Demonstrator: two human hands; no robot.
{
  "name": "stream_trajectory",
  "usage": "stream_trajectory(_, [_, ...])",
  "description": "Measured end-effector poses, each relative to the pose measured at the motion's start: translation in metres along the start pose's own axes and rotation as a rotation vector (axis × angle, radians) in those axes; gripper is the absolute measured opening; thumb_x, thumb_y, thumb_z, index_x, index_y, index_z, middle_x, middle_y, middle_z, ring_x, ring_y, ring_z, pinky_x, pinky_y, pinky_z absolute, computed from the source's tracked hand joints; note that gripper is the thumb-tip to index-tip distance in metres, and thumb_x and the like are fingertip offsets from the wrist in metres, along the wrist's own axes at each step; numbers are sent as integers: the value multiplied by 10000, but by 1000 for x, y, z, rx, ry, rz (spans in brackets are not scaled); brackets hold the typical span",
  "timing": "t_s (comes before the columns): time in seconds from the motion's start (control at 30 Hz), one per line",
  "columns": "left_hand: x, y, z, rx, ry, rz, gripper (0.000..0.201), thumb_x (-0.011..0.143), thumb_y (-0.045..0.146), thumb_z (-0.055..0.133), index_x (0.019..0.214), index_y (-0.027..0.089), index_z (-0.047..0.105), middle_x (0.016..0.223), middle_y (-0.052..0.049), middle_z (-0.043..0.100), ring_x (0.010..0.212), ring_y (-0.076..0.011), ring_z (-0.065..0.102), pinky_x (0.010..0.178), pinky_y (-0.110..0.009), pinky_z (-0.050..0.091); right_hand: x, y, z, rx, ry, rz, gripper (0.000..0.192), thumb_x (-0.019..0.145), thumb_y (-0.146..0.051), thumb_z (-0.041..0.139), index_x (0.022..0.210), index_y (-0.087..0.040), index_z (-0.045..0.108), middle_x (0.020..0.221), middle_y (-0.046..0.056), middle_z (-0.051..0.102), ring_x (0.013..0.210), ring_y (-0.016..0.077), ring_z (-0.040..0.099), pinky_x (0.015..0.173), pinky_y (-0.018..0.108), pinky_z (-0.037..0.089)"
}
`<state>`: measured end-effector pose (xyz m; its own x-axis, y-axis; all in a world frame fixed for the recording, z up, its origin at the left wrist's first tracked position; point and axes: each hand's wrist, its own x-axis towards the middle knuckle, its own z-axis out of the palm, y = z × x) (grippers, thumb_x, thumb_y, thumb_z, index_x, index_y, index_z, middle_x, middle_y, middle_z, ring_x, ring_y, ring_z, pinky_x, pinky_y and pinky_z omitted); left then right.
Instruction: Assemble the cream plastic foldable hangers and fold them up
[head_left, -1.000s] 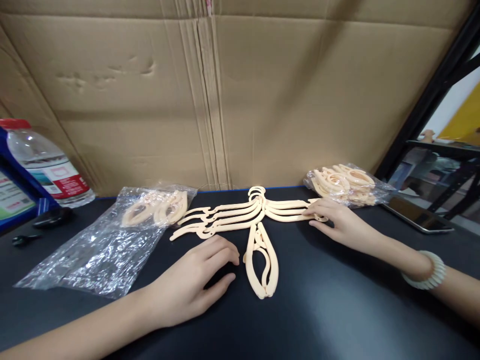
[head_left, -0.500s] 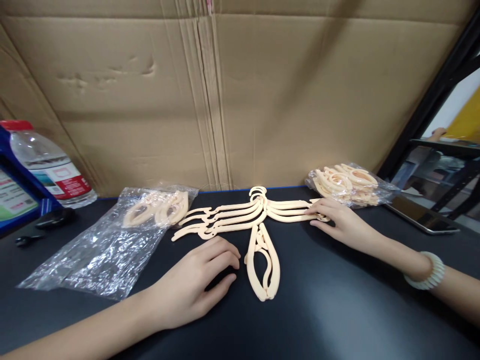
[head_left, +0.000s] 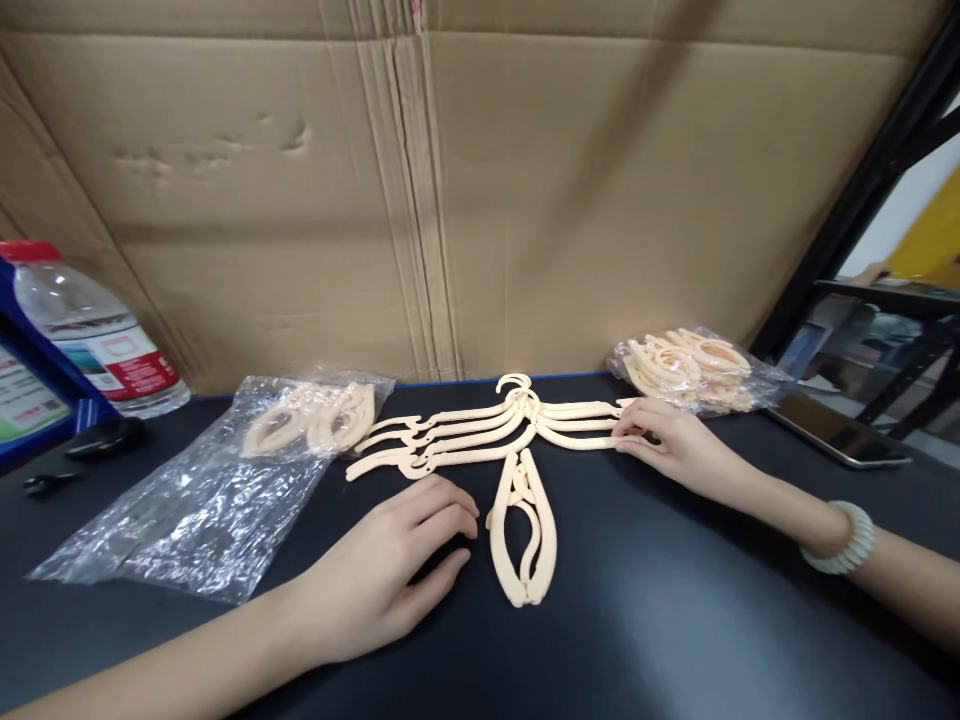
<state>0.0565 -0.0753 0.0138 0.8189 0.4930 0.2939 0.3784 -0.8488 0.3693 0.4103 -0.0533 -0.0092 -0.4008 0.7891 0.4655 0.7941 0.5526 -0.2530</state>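
Observation:
Cream plastic folding hangers lie unfolded and overlapping in a row on the dark table, their hooks pointing away from me. My right hand has its thumb and fingers closed on the right arm tip of the nearest unfolded hanger; the fingers partly hide the ends of the others. In front of the row, one folded hanger lies by itself, its hook tucked inside. My left hand rests on the table just left of that folded hanger, loosely curved, thumb apart from the fingers, holding nothing.
An opened clear plastic bag with folded hangers inside lies at left. Another bag of hangers sits at back right, beside a phone. A water bottle stands far left near a blue container. A cardboard wall closes off the back.
My right hand has drawn slightly toward me, and the nearest hanger's right arm has shifted down a little with it. My left hand stays in place.

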Motion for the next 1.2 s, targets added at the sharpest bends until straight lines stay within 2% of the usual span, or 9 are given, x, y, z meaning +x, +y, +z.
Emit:
stream_trajectory(0.4, [-3,-4,0,4,-29,-19,204,873,96,446,999,205,563,1086,-77,592,993,-206,568,875,-329,485,3,-8,-12,-3,-42,109,128,919,-304,502,895,-196,566,782,40,621,681,174,561,609,288,426])
stream_trajectory(0.6, [-5,-2,3,-55,23,-149,240,865,156,492,1080,219,577,1126,-68,605,1066,-223,564,945,-367,471,-2,-9,-3,59,36,125,167,909,-334,506,855,-195,581,786,45,641,668,173,572,596,291,440])
stream_trajectory(0.7, [-5,-1,6,-179,94,-328,285,864,219,523,1142,235,580,1187,-60,611,1114,-241,561,995,-411,447,-5,-8,-3,106,99,166,179,898,-362,519,859,-199,582,764,36,642,653,175,582,587,294,448])
stream_trajectory(0.8, [-1,-3,7,-450,201,-521,316,852,293,553,1156,216,589,1231,-80,610,1161,-268,554,1034,-444,424,-7,-7,-8,148,196,196,196,889,-389,533,855,-201,575,730,30,638,632,177,592,576,292,455])
stream_trajectory(0.93, [4,-5,6,-773,470,-705,531,838,334,589,1333,210,441,1394,-123,491,1147,-285,582,1008,-467,454,-10,-14,-10,118,294,186,158,892,-355,541,865,-202,565,716,26,627,601,163,580,541,272,439])
stream_trajectory(0.97, [4,-4,6,-785,504,-702,572,841,340,591,1369,230,401,1436,-120,445,1161,-287,575,999,-467,463,-11,-18,-10,88,293,160,136,896,-333,538,863,-203,562,715,23,619,595,157,570,534,265,433])
stream_trajectory(1.0, [3,-2,6,-763,490,-664,589,841,340,596,1385,251,391,1469,-107,408,1202,-291,546,1003,-462,461,-13,-23,-9,61,278,123,114,901,-307,532,860,-204,559,718,19,611,596,151,562,533,260,429])
stream_trajectory(1.13, [-1,8,6,-514,227,-406,557,798,276,652,1336,306,513,1498,-37,396,1363,-292,365,1074,-402,390,-18,-41,-3,42,148,-30,75,932,-220,489,881,-206,542,775,15,607,643,132,561,562,240,432])
stream_trajectory(1.2, [-1,10,7,-470,236,-402,585,798,253,650,1358,315,491,1467,-35,441,1320,-274,426,1061,-378,401,-20,-46,-1,55,111,-54,69,939,-207,482,897,-206,537,794,14,608,653,126,562,560,232,432])
